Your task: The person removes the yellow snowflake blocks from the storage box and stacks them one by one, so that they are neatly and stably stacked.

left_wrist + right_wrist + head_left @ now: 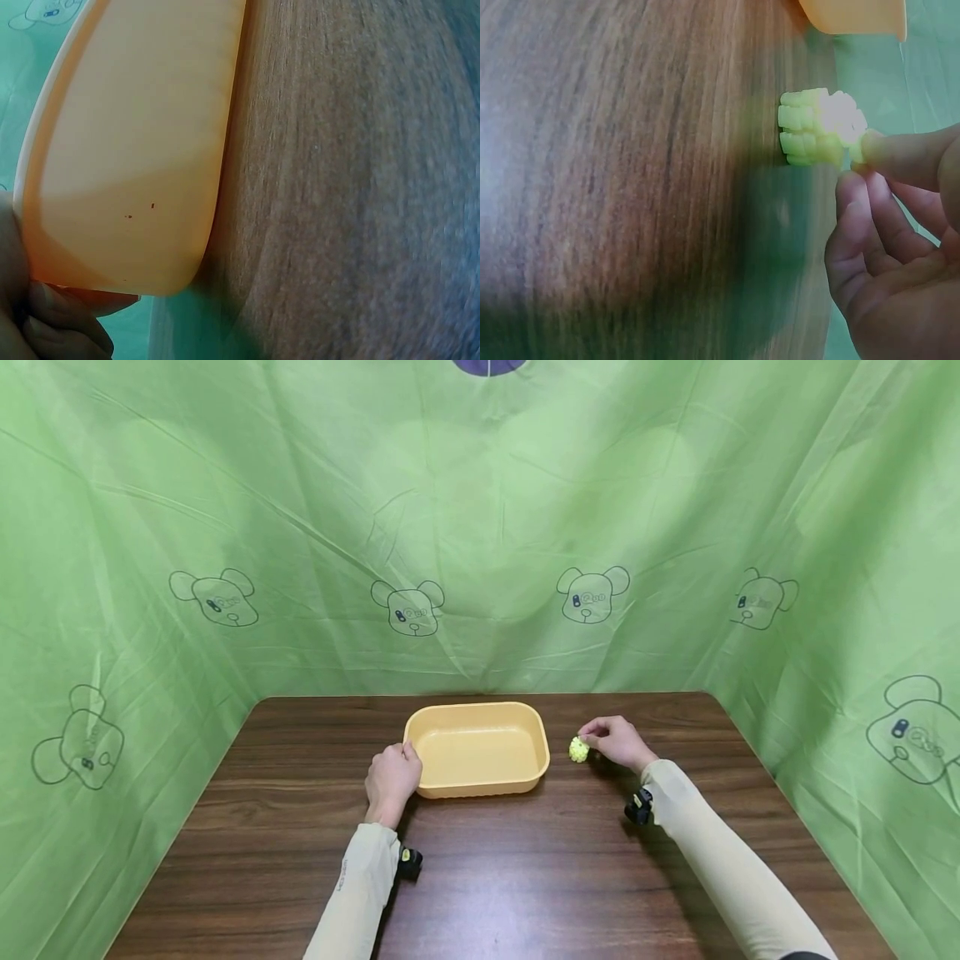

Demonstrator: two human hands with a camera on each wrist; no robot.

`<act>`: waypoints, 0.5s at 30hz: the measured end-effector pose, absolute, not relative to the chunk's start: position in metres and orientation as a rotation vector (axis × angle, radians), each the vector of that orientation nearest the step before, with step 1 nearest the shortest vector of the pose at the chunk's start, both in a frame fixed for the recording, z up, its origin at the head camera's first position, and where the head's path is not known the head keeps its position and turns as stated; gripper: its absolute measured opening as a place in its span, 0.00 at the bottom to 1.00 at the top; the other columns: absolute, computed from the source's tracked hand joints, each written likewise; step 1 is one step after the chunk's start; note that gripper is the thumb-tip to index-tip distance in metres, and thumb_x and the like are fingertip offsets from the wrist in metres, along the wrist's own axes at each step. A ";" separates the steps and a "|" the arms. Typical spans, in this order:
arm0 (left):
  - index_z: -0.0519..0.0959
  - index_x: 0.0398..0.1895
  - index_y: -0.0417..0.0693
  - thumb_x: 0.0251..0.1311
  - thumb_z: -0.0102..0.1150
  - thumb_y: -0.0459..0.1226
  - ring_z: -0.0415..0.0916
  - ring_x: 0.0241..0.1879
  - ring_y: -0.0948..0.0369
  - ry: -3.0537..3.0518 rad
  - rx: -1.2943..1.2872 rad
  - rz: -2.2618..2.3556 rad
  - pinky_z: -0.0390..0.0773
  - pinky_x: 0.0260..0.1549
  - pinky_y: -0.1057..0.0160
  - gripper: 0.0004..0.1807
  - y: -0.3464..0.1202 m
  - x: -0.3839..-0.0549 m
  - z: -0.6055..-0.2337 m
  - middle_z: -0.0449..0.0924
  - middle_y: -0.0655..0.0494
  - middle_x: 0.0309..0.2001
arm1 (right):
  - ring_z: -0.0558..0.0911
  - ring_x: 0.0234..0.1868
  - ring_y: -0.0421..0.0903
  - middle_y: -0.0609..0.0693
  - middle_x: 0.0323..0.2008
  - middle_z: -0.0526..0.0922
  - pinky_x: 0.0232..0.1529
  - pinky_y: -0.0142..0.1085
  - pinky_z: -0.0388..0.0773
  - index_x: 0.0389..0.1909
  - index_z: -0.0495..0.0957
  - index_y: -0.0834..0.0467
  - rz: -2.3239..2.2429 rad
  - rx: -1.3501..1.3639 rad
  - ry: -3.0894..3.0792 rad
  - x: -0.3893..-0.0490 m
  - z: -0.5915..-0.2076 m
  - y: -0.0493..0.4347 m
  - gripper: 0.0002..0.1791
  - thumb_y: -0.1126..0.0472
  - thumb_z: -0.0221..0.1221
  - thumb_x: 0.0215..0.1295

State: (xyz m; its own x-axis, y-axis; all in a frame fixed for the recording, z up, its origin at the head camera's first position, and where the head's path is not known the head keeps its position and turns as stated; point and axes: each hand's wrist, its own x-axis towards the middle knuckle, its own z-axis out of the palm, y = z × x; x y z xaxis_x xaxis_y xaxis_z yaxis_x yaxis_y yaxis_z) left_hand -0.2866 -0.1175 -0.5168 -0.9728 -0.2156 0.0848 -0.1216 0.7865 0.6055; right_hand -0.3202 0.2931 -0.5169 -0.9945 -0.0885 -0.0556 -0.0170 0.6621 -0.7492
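My left hand [393,777] grips the left rim of a shallow yellow-orange plastic tub [480,789], its fingers curled over the near left side. In the left wrist view the tub's outer wall [135,150] fills much of the left, with the fingers at its lower corner. Right of the tub, my right hand [618,742] pinches a small lime-yellow knobbly piece [578,749] between thumb and fingertips. The right wrist view shows that piece [817,126] made of stacked rounded segments, held by one edge at or just above the tabletop; its exact kind I cannot tell.
Under everything lies a dark brown wood-grain table [480,877]. Green cloth [480,527] with bear-head outlines hangs along its back and both sides. Each wrist carries a small black camera, such as the right one [639,807].
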 end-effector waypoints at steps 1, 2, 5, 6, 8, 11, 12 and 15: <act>0.84 0.38 0.39 0.74 0.39 0.47 0.82 0.40 0.35 -2.827 0.268 -0.942 0.78 0.33 0.37 0.26 -0.118 -0.287 -0.517 0.85 0.33 0.42 | 0.82 0.35 0.47 0.54 0.36 0.87 0.38 0.37 0.76 0.41 0.86 0.59 -1.243 -0.093 2.797 -0.320 -0.518 0.293 0.08 0.59 0.65 0.67; 0.84 0.38 0.39 0.74 0.39 0.47 0.82 0.40 0.35 -2.829 0.267 -0.942 0.78 0.33 0.37 0.26 -0.118 -0.287 -0.517 0.85 0.33 0.42 | 0.81 0.35 0.46 0.54 0.37 0.87 0.37 0.37 0.76 0.41 0.86 0.59 -1.241 -0.095 2.803 -0.320 -0.519 0.293 0.08 0.59 0.65 0.67; 0.84 0.39 0.39 0.75 0.39 0.47 0.82 0.41 0.35 -2.833 0.268 -0.941 0.78 0.34 0.37 0.26 -0.118 -0.287 -0.518 0.85 0.33 0.43 | 0.81 0.35 0.44 0.54 0.37 0.87 0.37 0.37 0.76 0.42 0.86 0.60 -1.231 -0.095 2.810 -0.320 -0.522 0.294 0.08 0.59 0.64 0.68; 0.84 0.39 0.38 0.75 0.39 0.47 0.82 0.41 0.35 -2.834 0.268 -0.941 0.78 0.34 0.37 0.26 -0.118 -0.287 -0.518 0.85 0.33 0.43 | 0.81 0.35 0.44 0.54 0.37 0.87 0.36 0.37 0.77 0.42 0.86 0.60 -1.231 -0.094 2.810 -0.320 -0.523 0.294 0.08 0.60 0.64 0.68; 0.84 0.39 0.38 0.75 0.39 0.47 0.82 0.41 0.35 -2.837 0.265 -0.942 0.78 0.33 0.37 0.26 -0.118 -0.286 -0.519 0.85 0.33 0.43 | 0.81 0.36 0.44 0.54 0.38 0.87 0.36 0.37 0.77 0.42 0.86 0.60 -1.229 -0.089 2.818 -0.319 -0.524 0.293 0.08 0.60 0.63 0.69; 0.84 0.38 0.38 0.75 0.39 0.47 0.82 0.40 0.35 -2.837 0.263 -0.942 0.78 0.33 0.37 0.26 -0.118 -0.287 -0.518 0.85 0.33 0.43 | 0.81 0.36 0.44 0.54 0.38 0.87 0.37 0.37 0.77 0.42 0.86 0.60 -1.225 -0.091 2.832 -0.318 -0.524 0.293 0.08 0.60 0.63 0.68; 0.84 0.38 0.38 0.75 0.39 0.47 0.82 0.40 0.35 -2.837 0.262 -0.942 0.78 0.33 0.37 0.26 -0.118 -0.287 -0.518 0.85 0.33 0.42 | 0.81 0.37 0.45 0.54 0.38 0.87 0.37 0.37 0.76 0.42 0.86 0.60 -1.222 -0.090 2.837 -0.318 -0.524 0.293 0.08 0.60 0.63 0.68; 0.84 0.38 0.38 0.75 0.39 0.47 0.82 0.40 0.35 -2.836 0.264 -0.944 0.78 0.33 0.37 0.26 -0.117 -0.287 -0.518 0.85 0.33 0.42 | 0.82 0.40 0.46 0.53 0.39 0.88 0.40 0.38 0.76 0.44 0.86 0.59 -1.200 -0.091 2.848 -0.319 -0.522 0.292 0.09 0.59 0.63 0.69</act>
State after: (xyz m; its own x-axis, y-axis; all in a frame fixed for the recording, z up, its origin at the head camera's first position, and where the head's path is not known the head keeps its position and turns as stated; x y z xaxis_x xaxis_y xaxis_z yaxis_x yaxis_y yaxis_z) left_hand -0.2874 -0.1173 -0.5179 -0.9747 -0.2096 0.0774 -0.1215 0.7877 0.6039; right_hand -0.3193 0.2923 -0.5224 -0.9970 -0.0737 -0.0229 -0.0350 0.6969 -0.7163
